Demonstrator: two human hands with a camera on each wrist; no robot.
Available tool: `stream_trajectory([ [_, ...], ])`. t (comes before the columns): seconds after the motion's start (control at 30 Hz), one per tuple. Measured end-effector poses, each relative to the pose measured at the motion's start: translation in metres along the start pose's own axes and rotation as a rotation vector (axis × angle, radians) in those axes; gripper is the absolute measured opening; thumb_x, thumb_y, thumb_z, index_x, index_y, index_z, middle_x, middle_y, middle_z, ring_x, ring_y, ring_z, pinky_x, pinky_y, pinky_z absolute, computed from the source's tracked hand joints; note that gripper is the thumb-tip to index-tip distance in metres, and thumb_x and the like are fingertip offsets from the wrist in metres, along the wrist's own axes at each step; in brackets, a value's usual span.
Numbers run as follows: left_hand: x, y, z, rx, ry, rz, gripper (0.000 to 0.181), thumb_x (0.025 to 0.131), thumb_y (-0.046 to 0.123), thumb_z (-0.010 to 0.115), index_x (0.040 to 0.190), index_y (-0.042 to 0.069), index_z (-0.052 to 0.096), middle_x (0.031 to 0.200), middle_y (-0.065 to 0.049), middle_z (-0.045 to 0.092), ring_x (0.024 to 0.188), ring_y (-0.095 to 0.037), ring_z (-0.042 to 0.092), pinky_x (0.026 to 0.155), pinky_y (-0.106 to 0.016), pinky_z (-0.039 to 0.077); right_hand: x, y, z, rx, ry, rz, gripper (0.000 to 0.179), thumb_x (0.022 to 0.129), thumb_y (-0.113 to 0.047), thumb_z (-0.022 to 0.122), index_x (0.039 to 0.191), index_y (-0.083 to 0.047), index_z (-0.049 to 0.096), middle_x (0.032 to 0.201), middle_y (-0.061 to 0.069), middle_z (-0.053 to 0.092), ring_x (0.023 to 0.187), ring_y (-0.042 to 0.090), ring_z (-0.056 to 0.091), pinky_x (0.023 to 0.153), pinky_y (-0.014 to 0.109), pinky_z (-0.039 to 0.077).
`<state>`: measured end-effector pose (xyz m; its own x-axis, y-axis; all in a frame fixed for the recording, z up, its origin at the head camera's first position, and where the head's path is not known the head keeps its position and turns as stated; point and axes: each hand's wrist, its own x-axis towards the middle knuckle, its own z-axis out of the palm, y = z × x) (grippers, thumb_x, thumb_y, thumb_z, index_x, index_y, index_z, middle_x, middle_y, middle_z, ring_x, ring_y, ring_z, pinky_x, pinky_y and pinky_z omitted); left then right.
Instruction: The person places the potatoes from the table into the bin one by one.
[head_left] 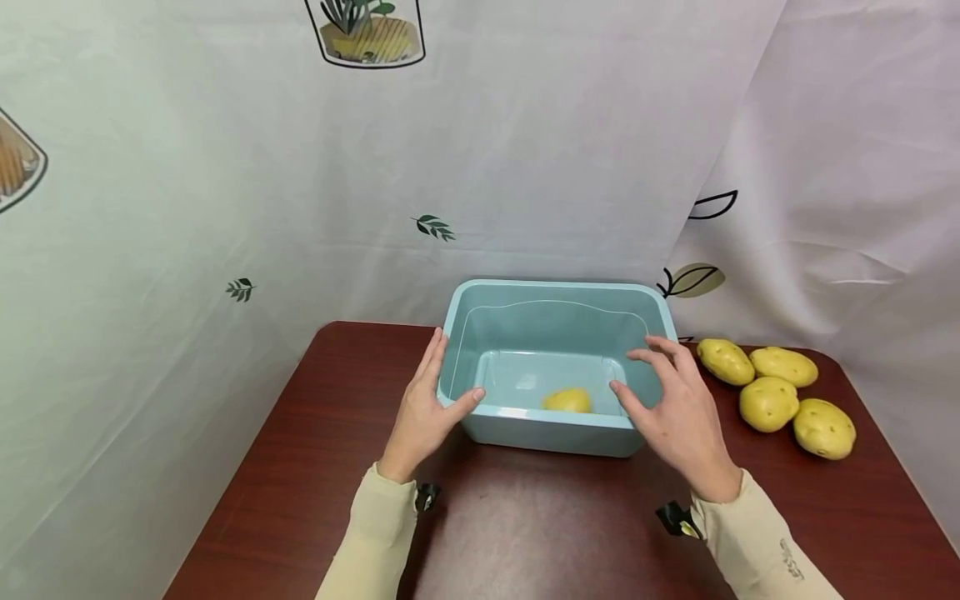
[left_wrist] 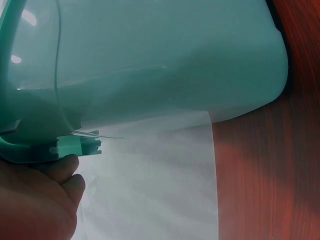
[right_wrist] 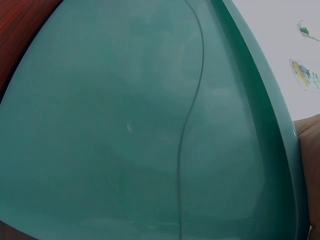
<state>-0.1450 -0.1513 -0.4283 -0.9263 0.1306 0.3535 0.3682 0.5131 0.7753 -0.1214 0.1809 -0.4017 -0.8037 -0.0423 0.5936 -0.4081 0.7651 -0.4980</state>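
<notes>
A light blue plastic basin (head_left: 566,287) stands on the table, with one yellow potato (head_left: 568,400) on its floor near the front wall. At the basin's left front corner is my left hand (head_left: 427,412), fingers straight along the outside and thumb over the rim. My right hand (head_left: 678,412) is at the right front corner, fingers spread and bent a little over the rim; whether it touches I cannot tell. The left wrist view has the basin wall (left_wrist: 175,60) and fingertips (left_wrist: 65,170) by the rim. In the right wrist view, the wall (right_wrist: 110,125) hides most of the hand.
Several yellow potatoes (head_left: 768,404) lie in a group on the dark red wooden table (head_left: 555,533), right of the basin. A pale printed cloth (head_left: 525,150) hangs behind the table's back edge, close to the basin. Its folds also border the right side.
</notes>
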Motion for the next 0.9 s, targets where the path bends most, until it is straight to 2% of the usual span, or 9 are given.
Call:
stream_trajectory([
  [0.23, 0.001, 0.001, 0.0, -0.003, 0.004, -0.006, 0.092, 0.089, 0.044, 0.076, 0.16, 0.012, 0.027, 0.165, 0.014, 0.017, 0.15, -0.013, 0.024, 0.115, -0.051, 0.03, 0.0, 0.001, 0.001, 0.006, 0.014, -0.01, 0.037, 0.081, -0.013, 0.082, 0.114, -0.004, 0.068, 0.135, 0.02, 0.052, 0.123, 0.037, 0.05, 0.088, 0.054, 0.046],
  [0.57, 0.002, 0.002, 0.001, -0.014, -0.005, -0.018, 0.092, 0.089, 0.044, 0.075, 0.16, 0.013, 0.027, 0.165, 0.015, 0.016, 0.15, -0.012, 0.023, 0.116, -0.051, 0.028, -0.001, 0.003, -0.006, 0.045, 0.079, -0.022, 0.033, 0.082, -0.005, 0.079, 0.113, -0.003, 0.07, 0.136, 0.02, 0.054, 0.126, 0.039, 0.049, 0.093, 0.056, 0.042],
  [0.9, 0.001, 0.001, 0.001, -0.015, 0.004, -0.014, 0.092, 0.089, 0.045, 0.075, 0.16, 0.013, 0.027, 0.165, 0.015, 0.016, 0.15, -0.012, 0.023, 0.116, -0.052, 0.029, -0.001, 0.009, -0.014, 0.024, 0.129, -0.039, 0.034, 0.08, -0.004, 0.08, 0.112, 0.001, 0.068, 0.133, 0.023, 0.055, 0.12, 0.041, 0.052, 0.089, 0.055, 0.042],
])
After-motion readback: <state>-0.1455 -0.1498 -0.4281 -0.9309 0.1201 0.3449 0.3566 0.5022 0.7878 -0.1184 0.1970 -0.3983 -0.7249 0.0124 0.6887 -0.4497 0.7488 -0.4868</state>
